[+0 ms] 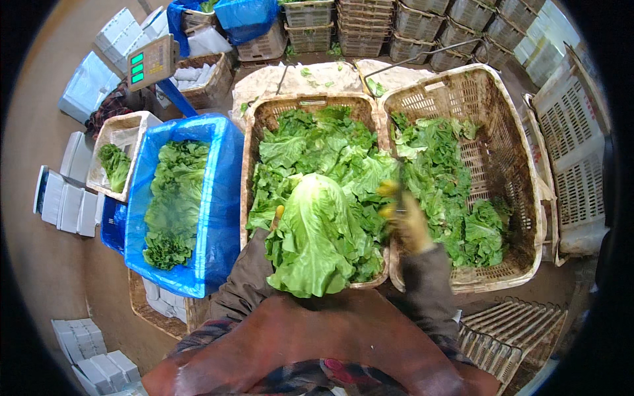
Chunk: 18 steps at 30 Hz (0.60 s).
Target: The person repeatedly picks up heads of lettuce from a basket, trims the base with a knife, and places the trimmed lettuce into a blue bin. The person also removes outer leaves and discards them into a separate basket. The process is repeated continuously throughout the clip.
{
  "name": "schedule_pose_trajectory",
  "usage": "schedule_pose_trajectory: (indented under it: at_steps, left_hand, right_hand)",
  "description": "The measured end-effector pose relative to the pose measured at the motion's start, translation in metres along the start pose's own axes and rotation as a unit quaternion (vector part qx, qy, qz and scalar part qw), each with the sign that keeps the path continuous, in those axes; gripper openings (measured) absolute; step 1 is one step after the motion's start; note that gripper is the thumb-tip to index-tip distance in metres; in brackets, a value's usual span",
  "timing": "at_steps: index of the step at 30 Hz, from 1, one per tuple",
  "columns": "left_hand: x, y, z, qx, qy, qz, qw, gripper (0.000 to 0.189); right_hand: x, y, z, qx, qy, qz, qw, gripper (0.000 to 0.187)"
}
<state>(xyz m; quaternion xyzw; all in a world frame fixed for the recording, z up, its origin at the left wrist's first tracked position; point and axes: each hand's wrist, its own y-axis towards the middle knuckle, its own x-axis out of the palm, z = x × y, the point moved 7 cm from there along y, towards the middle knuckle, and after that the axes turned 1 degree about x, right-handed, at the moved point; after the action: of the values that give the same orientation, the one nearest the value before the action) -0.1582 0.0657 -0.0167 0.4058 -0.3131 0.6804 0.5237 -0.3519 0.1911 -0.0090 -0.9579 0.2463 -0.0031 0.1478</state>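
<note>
A large head of green leaf lettuce (pixel 317 237) is held up in front of my apron, its pale base toward the far side. My left hand (pixel 279 215), gloved, supports it from the left; only a yellow fingertip area shows and the rest is hidden by leaves. To the right, my right hand (pixel 408 222) in a yellow glove is blurred by motion. It grips a dark, narrow tool, apparently a knife (pixel 400 185), that points away from me. Under the lettuce lies a plastic crate (pixel 244 188) full of lettuce.
Loose leaves (pixel 436 168) lie in the dirty right-hand crate (pixel 517 198). A blue-lined crate (pixel 225 198) at left holds lettuce, beside a small white tub (pixel 99 173). Beyond stands a digital scale display (pixel 153 62). Stacked crates (pixel 364 29) line the back; a metal rack (pixel 510 326) sits lower right.
</note>
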Motion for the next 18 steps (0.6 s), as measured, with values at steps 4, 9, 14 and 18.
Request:
schedule_pose_trajectory:
  at_steps: [4, 9, 14, 18]
  left_hand:
    - [-0.02, 0.004, 0.01, 0.021, 0.328, 0.051, 0.943, 0.118]
    - [0.01, -0.038, 0.036, 0.037, 0.444, 0.17, 0.879, 0.129]
    - [-0.005, -0.071, 0.057, 0.091, 0.298, 0.188, 0.932, 0.129]
    - [-0.012, -0.071, 0.054, 0.082, 0.292, 0.149, 0.941, 0.128]
  right_hand:
    - [0.073, 0.023, 0.059, -0.007, 0.233, -0.158, 0.96, 0.08]
    - [0.092, -0.006, -0.003, -0.175, -0.039, -0.027, 0.983, 0.093]
    - [0.069, 0.003, -0.043, -0.144, -0.09, -0.052, 0.984, 0.105]
    - [0.077, 0.045, -0.034, -0.11, 0.033, -0.123, 0.986, 0.083]
